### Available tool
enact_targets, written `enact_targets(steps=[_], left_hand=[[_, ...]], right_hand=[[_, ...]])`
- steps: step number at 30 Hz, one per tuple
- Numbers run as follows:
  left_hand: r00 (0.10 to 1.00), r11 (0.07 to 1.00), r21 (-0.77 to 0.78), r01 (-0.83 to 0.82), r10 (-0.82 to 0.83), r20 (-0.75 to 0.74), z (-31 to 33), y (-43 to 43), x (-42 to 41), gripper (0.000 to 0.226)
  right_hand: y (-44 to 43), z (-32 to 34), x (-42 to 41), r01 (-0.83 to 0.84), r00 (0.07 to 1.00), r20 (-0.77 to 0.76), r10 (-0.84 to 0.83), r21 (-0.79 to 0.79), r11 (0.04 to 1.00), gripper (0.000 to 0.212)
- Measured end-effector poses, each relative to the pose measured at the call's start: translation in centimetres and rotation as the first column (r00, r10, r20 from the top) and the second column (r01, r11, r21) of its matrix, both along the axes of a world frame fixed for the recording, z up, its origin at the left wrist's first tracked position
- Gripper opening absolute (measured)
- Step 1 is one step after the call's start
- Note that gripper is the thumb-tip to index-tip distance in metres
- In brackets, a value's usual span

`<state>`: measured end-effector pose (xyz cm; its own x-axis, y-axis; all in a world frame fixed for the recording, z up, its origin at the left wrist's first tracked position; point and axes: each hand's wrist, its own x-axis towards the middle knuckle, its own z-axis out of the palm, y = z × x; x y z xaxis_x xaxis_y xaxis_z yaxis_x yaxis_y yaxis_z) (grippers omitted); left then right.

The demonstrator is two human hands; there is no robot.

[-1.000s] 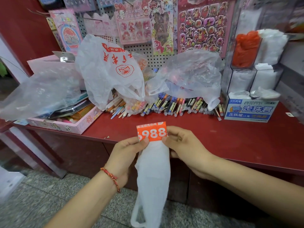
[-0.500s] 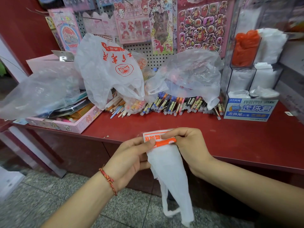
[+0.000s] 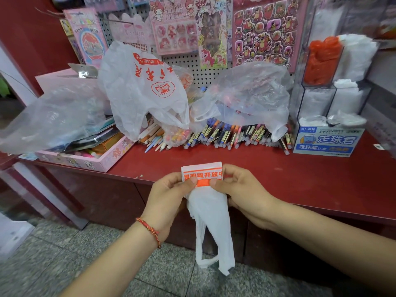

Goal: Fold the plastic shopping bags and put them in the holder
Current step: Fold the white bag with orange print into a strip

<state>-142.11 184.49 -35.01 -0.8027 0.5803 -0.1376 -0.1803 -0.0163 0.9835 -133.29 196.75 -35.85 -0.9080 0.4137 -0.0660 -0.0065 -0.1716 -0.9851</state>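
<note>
While two hands hold it just over the front edge of the red counter (image 3: 278,179), one white plastic bag (image 3: 211,215) hangs down toward the floor. Its top is folded into a flat little square with orange writing, and the rest is thin, soft and crinkly, with loop handles at the bottom. The left hand (image 3: 169,189) pinches the left side of the folded square between thumb and fingers. The right hand (image 3: 237,187) pinches the right side the same way. One red string bracelet (image 3: 150,230) sits on the left wrist. Three loose bags lie puffed up at the back of the counter: one clear bag on the left (image 3: 53,116), one white bag with red print (image 3: 143,88), and one clear bag on the right (image 3: 246,97). They hide part of a long row of pens (image 3: 231,133) and a pink tray (image 3: 85,159). The holder (image 3: 317,97) stands at the far right, made of clear, hard, square pockets. I can count four pockets, one stuffed with orange bags (image 3: 323,61) and the others with white ones. Its right side is blurry and hard to make out.
</note>
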Motion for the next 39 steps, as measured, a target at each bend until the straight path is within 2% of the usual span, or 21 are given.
enact_targets(steps=[2,4,7,11,13,15,19,20,22,25,26,28,30,32,34,37,39], left_hand=[[0.980,0.998,-0.001,0.068,-0.067,0.186,0.4,0.0,0.2,0.008],[0.938,0.989,-0.027,0.146,-0.129,0.323,0.6,-0.1,0.4,0.014],[0.893,0.980,-0.016,0.200,-0.175,0.415,0.7,-0.2,0.7,0.021],[0.879,0.967,0.082,0.242,-0.255,0.404,0.9,-0.3,0.5,0.036],[0.916,0.959,0.036,0.280,-0.279,0.287,0.6,-0.3,0.7,0.033],[0.966,0.973,-0.049,0.224,-0.215,0.141,0.2,-0.3,0.9,0.024],[0.998,0.994,-0.104,0.045,-0.050,-0.042,-0.2,-0.1,0.6,0.010],[0.997,0.996,-0.090,0.028,-0.033,-0.063,-0.2,0.0,0.5,0.009],[0.994,0.998,-0.066,0.020,-0.027,-0.107,-0.1,0.1,0.4,0.009],[0.986,0.998,-0.070,-0.003,-0.008,-0.166,-0.1,0.3,0.6,0.010],[0.990,0.998,-0.057,-0.012,0.004,-0.139,0.0,0.4,0.6,0.011],[0.998,1.000,0.005,0.001,-0.001,0.070,0.3,0.7,0.8,0.011],[0.933,0.998,0.043,0.042,-0.055,0.355,0.8,1.0,1.0,0.014],[0.834,0.994,0.092,0.067,-0.106,0.541,1.4,1.1,1.0,0.020],[0.819,0.984,0.134,0.121,-0.175,0.546,1.9,1.2,0.9,0.029],[0.904,0.970,0.098,0.222,-0.242,0.352,2.0,1.6,1.2,0.019],[0.926,0.972,0.087,0.216,-0.233,0.298,1.8,1.8,1.3,0.018]], right_hand=[[-0.1,0.0,-0.2,0.041,0.999,-0.011,-0.043,-0.110,0.993,0.024],[0.0,0.2,-0.1,0.083,0.997,0.006,-0.083,-0.139,0.987,0.032],[0.1,0.2,0.2,0.126,0.992,0.023,-0.124,-0.139,0.982,0.043],[-0.4,0.0,0.3,0.153,0.987,-0.049,-0.151,0.062,0.986,0.057],[-0.5,0.1,0.3,0.163,0.984,-0.100,-0.148,0.163,0.973,0.054],[-0.5,0.3,0.3,0.145,0.987,-0.108,-0.123,0.230,0.962,0.049],[0.2,0.7,0.0,0.092,0.995,0.016,-0.093,0.089,0.992,0.024],[0.3,0.8,0.2,0.026,0.996,0.079,-0.032,0.083,0.996,0.019],[0.3,0.8,0.7,-0.123,0.980,0.168,0.105,0.097,0.988,0.022],[0.1,0.9,1.0,-0.098,0.990,0.110,0.092,0.049,0.994,0.013],[0.2,0.9,1.0,-0.059,0.995,0.088,0.055,0.037,0.998,0.011],[0.5,0.9,0.7,0.018,0.998,0.054,-0.019,0.027,0.999,0.015],[0.9,0.7,0.4,0.086,0.996,0.021,-0.086,0.004,0.996,0.027],[1.2,0.5,0.3,0.141,0.990,-0.018,-0.140,0.011,0.990,0.038],[1.5,0.2,0.3,0.203,0.978,-0.058,-0.199,0.068,0.977,0.044],[1.9,0.2,0.4,0.231,0.968,-0.145,-0.202,0.217,0.948,0.046],[1.9,0.8,0.6,0.204,0.971,-0.179,-0.159,0.271,0.941,0.045]])
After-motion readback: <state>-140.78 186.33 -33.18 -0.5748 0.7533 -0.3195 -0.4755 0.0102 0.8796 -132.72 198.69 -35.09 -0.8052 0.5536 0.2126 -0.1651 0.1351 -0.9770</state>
